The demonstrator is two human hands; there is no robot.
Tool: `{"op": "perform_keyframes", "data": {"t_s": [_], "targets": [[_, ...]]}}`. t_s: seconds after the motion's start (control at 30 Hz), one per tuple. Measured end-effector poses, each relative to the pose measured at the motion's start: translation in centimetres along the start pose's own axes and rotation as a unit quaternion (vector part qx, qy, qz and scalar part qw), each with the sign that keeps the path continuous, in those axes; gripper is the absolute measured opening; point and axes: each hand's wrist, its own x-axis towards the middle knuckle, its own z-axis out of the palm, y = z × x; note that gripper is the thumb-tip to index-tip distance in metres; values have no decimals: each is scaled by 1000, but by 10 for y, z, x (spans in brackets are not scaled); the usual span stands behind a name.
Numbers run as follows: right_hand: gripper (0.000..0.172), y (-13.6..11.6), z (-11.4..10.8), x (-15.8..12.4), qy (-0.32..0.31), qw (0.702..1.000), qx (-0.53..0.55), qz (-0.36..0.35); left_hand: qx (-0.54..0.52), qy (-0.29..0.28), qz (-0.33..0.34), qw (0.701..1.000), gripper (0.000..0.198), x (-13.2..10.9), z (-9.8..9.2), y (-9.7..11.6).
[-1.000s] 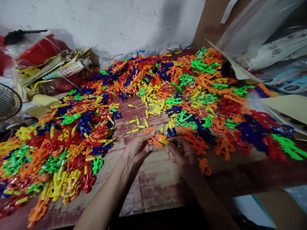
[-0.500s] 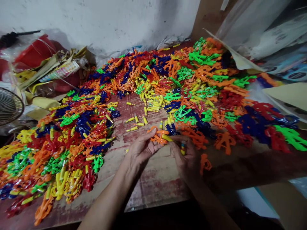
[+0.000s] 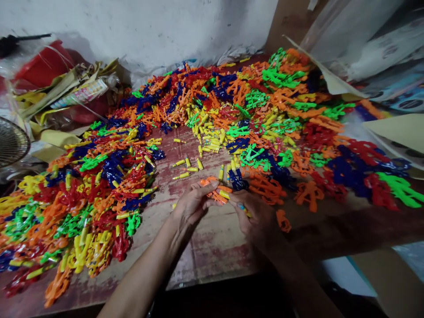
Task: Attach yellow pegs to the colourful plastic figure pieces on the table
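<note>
Orange toy piece (image 3: 216, 191) lying crosswise

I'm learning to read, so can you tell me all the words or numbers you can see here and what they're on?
None can be read.
Printed strip in the paper pile on the left: colourful print, too blurred to read.
Printed sheets on the right: dark oval marks, too small and blurred.
Plastic pieces and the orange piece held by the left hand and right hand: no writing visible.
</note>
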Motion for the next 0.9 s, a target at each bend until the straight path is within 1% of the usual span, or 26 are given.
{"op": "perform_keyframes", "data": {"t_s": [0.1, 0.23, 0.3, 0.37, 0.4, 0.43, 0.47, 0.5, 0.53, 0.57, 0.6, 0.63, 0.67, 0.7, 0.73, 0.77, 0.8, 0.83, 0.87, 0.9], "targets": [[36, -1, 2, 2, 6, 1000, -7, 5, 5, -6, -1, 1000, 3, 0, 1, 0], [31, -4, 8, 4, -1, 1000, -12, 26, 23, -1, 55, 998, 16, 0, 4, -5], [29, -7, 12, 4, -7, 999, -2, 36, 38, 1, 61, 997, 23, -2, 2, -2], [29, -10, 16, 3, -8, 999, 2, 49, 77, 11, 59, 995, 31, -5, -5, 15], [30, -10, 18, 2, -6, 998, -3, 58, 112, 31, 77, 990, 35, -8, -12, 30], [31, -11, 20, 1, -2, 997, -12, 71, 158, 64, 111, 979, 39, -12, -20, 48], [30, -10, 22, -1, 4, 996, -22, 86, 219, 112, 160, 956, 42, -17, -29, 69], [26, -10, 24, -3, 8, 994, -30, 103, 281, 180, 223, 916, 44, -22, -38, 92], [21, -9, 26, -5, 6, 992, -36, 121, 361, 253, 271, 856, 46, -28, -46, 113], [16, -8, 28, -7, -2, 989, -37, 140, 442, 326, 304, 778, 49, -32, -53, 131], [14, -8, 30, -8, -17, 987, -35, 159, 496, 387, 329, 704, 54, -35, -57, 145], [14, -8, 32, -9, -38, 983, -33, 176, 547, 430, 348, 629, 56, -36, -58, 152], [14, -9, 35, -9, -63, 979, -32, 189, 591, 450, 365, 562, 53, -34, -57, 154], [15, -10, 36, -9, -87, 976, -30, 198, 634, 441, 375, 512, 46, -29, -54, 150], [16, -11, 38, -9, -104, 973, -28, 202, 681, 406, 377, 478, 36, -22, -49, 141], [17, -12, 39, -10, -116, 972, -24, 203, 734, 356, 367, 448, 27, -11, -42, 130], [18, -12, 39, -10, -120, 972, -20, 201, 779, 294, 342, 437, 24, 1, -34, 118], [18, -12, 39, -11, -119, 972, -17, 202, 810, 240, 312, 434, 24, 14, -27, 107], [19, -12, 38, -13, -117, 971, -13, 206, 831, 202, 284, 433, 25, 28, -19, 98], [20, -11, 38, -14, -112, 971, -7, 212, 844, 180, 264, 431, 26, 42, -12, 91]]}}
